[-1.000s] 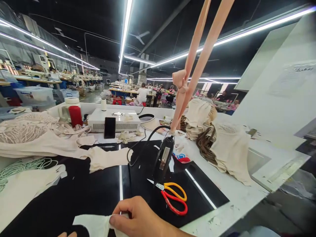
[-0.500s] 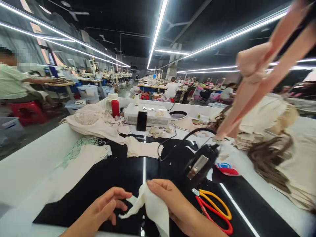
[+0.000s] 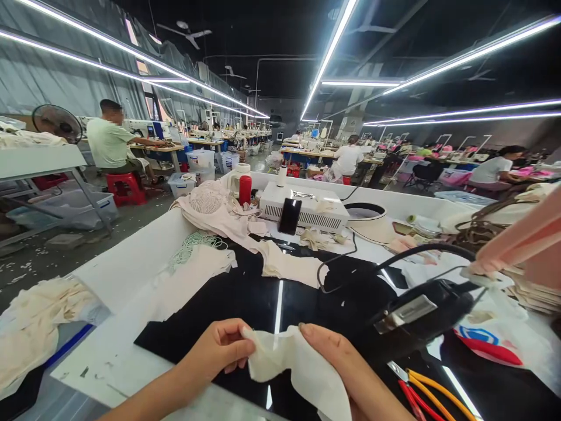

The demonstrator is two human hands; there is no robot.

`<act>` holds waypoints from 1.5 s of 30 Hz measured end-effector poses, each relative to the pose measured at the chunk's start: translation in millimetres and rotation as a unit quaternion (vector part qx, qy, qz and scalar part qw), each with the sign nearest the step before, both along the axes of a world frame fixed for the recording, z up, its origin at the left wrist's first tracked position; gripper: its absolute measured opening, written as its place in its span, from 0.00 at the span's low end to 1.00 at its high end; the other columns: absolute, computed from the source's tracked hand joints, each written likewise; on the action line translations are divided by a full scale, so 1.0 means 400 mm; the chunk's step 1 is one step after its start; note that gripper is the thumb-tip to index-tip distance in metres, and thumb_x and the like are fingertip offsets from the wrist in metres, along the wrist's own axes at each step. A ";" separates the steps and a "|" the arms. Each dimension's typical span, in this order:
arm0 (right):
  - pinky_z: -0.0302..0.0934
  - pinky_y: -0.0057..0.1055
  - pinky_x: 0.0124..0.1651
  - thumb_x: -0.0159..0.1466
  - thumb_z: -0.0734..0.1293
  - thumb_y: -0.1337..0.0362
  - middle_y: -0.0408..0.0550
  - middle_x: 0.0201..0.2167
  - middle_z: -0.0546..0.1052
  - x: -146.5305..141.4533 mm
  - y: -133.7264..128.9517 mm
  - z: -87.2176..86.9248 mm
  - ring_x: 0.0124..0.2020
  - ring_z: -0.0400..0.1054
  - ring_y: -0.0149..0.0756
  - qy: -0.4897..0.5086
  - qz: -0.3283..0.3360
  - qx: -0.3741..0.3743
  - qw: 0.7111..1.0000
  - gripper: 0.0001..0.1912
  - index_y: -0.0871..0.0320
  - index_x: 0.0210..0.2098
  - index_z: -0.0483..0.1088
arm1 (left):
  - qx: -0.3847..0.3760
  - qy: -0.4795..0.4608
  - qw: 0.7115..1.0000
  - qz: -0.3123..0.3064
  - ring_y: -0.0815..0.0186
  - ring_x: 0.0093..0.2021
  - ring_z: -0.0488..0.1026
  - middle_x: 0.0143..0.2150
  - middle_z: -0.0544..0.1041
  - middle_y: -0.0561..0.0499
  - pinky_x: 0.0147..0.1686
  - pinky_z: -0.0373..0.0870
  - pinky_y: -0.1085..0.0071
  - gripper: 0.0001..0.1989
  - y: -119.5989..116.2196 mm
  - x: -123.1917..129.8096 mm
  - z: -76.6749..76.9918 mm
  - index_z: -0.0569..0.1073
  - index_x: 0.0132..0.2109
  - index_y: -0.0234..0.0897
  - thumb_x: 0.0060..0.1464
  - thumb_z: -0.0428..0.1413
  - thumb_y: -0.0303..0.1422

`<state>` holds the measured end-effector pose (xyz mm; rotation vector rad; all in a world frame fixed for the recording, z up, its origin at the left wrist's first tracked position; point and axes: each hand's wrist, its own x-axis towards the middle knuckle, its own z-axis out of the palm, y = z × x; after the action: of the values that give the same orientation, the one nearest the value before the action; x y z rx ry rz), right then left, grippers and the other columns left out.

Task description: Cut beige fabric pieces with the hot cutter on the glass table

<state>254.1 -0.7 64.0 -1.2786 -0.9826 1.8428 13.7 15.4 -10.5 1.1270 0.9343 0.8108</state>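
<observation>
Between my hands stretches a cream piece of fabric (image 3: pixel 307 362), drooping in the middle above the glossy black work surface (image 3: pixel 210 304). My left hand (image 3: pixel 223 348) pinches its left end between thumb and fingers. The upper right part is gripped by my right hand (image 3: pixel 337 356), thumb on top, while the rest hangs down below it. To the right of that hand lie scissors-like cutters (image 3: pixel 421 389) with red and orange handles. A black device with a metal plate and thick cable (image 3: pixel 412 316) sits just beyond them.
Stacked cream fabric pieces (image 3: pixel 291 263) lie ahead, with a dark phone (image 3: pixel 290 216) leaning on a white box (image 3: pixel 307 204). Pale green cord (image 3: pixel 197 245) and more cloth (image 3: pixel 193 275) are at left. Pink fabric strips (image 3: pixel 521 234) hang at right. A co-worker (image 3: pixel 109 140) sits far left.
My left hand, open and apart before, has closed on the fabric's left end, and the fabric is now spread between both hands. The view has swung to the left.
</observation>
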 end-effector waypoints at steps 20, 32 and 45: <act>0.68 0.45 0.61 0.72 0.56 0.48 0.57 0.57 0.77 0.055 0.359 -0.102 0.59 0.72 0.47 -0.234 -0.210 0.406 0.858 0.28 0.58 0.60 0.70 | 0.345 0.217 0.912 0.049 0.60 0.47 0.77 0.48 0.82 0.48 0.49 0.71 0.67 0.13 0.415 0.045 0.184 0.77 0.40 0.38 0.60 0.57 0.43; 0.62 0.44 0.69 0.59 0.54 0.83 0.58 0.58 0.80 0.128 0.401 -0.317 0.61 0.73 0.46 -0.543 -0.036 0.496 0.677 0.34 0.59 0.56 0.78 | 0.406 0.316 0.856 -0.042 0.56 0.57 0.77 0.57 0.81 0.46 0.61 0.68 0.63 0.12 0.431 0.047 -0.006 0.81 0.49 0.38 0.63 0.55 0.33; 0.67 0.51 0.65 0.62 0.55 0.78 0.50 0.62 0.77 0.155 0.371 -0.369 0.66 0.68 0.53 -0.603 -0.019 0.618 0.505 0.31 0.53 0.57 0.77 | 0.336 0.478 0.802 0.124 0.54 0.53 0.76 0.51 0.81 0.46 0.56 0.69 0.61 0.13 0.352 -0.211 0.090 0.80 0.49 0.37 0.67 0.51 0.32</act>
<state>316.2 147.5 -83.7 -1.2775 -2.2295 -0.4825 -70.6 156.0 25.5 2.1742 1.7270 0.7915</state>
